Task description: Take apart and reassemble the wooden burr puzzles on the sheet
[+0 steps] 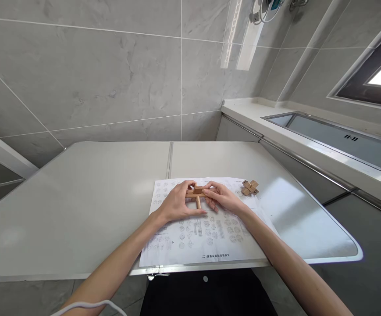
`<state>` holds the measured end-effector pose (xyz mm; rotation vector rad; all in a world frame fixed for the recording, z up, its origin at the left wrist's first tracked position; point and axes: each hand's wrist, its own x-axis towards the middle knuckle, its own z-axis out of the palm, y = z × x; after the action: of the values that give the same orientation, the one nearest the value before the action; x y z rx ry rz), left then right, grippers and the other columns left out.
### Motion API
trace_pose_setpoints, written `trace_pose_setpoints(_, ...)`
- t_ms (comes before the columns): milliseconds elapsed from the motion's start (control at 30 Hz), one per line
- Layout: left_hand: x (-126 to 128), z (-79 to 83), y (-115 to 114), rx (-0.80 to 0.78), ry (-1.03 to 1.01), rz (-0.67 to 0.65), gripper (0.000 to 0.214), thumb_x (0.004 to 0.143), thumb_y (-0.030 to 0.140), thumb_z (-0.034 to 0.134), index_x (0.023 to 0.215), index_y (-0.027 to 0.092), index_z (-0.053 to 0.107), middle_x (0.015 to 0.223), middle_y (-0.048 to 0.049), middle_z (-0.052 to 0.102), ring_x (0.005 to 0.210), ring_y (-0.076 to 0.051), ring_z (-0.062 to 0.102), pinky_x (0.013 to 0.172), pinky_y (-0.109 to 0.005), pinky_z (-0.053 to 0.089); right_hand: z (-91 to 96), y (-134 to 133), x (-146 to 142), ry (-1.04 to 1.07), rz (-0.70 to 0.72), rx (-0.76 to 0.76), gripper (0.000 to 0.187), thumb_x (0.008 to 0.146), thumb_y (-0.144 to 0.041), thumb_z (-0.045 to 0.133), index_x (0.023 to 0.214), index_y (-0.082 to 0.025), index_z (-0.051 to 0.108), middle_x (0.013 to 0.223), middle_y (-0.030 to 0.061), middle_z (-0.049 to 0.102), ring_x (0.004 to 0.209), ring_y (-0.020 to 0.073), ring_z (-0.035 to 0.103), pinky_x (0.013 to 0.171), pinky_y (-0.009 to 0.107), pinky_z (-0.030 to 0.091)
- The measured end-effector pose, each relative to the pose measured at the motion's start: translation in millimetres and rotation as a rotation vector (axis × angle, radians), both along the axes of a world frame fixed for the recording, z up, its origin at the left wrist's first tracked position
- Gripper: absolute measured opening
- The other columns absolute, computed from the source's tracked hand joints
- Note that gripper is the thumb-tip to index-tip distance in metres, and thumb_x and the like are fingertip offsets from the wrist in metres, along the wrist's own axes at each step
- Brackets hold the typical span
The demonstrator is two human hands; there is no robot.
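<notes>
Over the printed sheet (216, 256), my two hands hold a partly joined wooden puzzle (198, 191). It has a bar lying crosswise, a small block on top and a round peg (198, 203) pointing down toward me. My left hand (178, 202) grips the bar's left end, its thumb stretched out below the peg. My right hand (222, 195) pinches the right end between thumb and forefinger, the other fingers curled beneath. Beyond the right hand, a second wooden puzzle (250, 188) of interlocked blocks sits at the sheet's upper right edge.
The sheet of line diagrams lies on a white folding table (111, 197) with a seam down its middle. At right stands a counter (243, 109) with a sink (338, 136). Grey tiled wall (111, 79) rises behind. A white cable (91, 303) crosses my left forearm.
</notes>
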<state>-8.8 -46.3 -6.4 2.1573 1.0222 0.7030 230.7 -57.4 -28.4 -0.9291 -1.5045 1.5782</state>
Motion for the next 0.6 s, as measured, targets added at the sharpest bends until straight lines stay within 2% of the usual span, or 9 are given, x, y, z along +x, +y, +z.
trace_pose_setpoints(167, 0.8, -1.7, 0.4, 0.003, 0.013, 0.007, 0.094, 0.062, 0.067, 0.096, 0.137, 0.028, 0.054, 0.140, -0.0114, 0.065, 0.129, -0.038, 0.062, 0.105, -0.053, 0.054, -2.7, 1.9, 2.4, 0.036, -0.031, -0.025, 0.045, 0.094, -0.065, 0.073, 0.108, -0.024, 0.059, 0.062, -0.0057, 0.063, 0.046, 0.0139, 0.054, 0.044, 0.026, 0.043)
trace_pose_setpoints(300, 0.9, -3.4, -0.3, -0.030, -0.027, 0.044, 0.106, 0.060, 0.062, 0.098, 0.147, 0.029, 0.047, 0.145, -0.0125, 0.063, 0.135, -0.039, 0.060, 0.109, -0.055, 0.051, -0.8, 1.8, 3.7, 0.068, -0.068, -0.035, 0.045, 0.093, -0.064, 0.076, 0.107, -0.024, 0.062, 0.066, -0.0045, 0.063, 0.046, 0.0127, 0.050, 0.045, 0.027, 0.041)
trace_pose_setpoints(467, 0.2, -2.6, 0.9, -0.016, -0.016, 0.044, 0.103, 0.059, 0.064, 0.098, 0.144, 0.028, 0.051, 0.134, -0.0107, 0.068, 0.120, -0.036, 0.066, 0.102, -0.053, 0.054, -0.4, 4.8, 8.5, 0.114, -0.161, -0.033, 0.047, 0.089, -0.067, 0.077, 0.107, -0.025, 0.062, 0.069, -0.0048, 0.059, 0.045, 0.0110, 0.042, 0.044, 0.028, 0.036)
trace_pose_setpoints(600, 0.4, -0.5, 4.4, -0.136, -0.126, 0.091, 0.098, 0.060, 0.061, 0.098, 0.141, 0.027, 0.056, 0.136, -0.0112, 0.068, 0.122, -0.035, 0.065, 0.107, -0.053, 0.051, -4.4, 8.9, 9.5, 0.124, -0.258, -0.014, 0.048, 0.091, -0.067, 0.075, 0.110, -0.025, 0.062, 0.073, -0.0042, 0.060, 0.049, 0.0109, 0.045, 0.046, 0.027, 0.037)
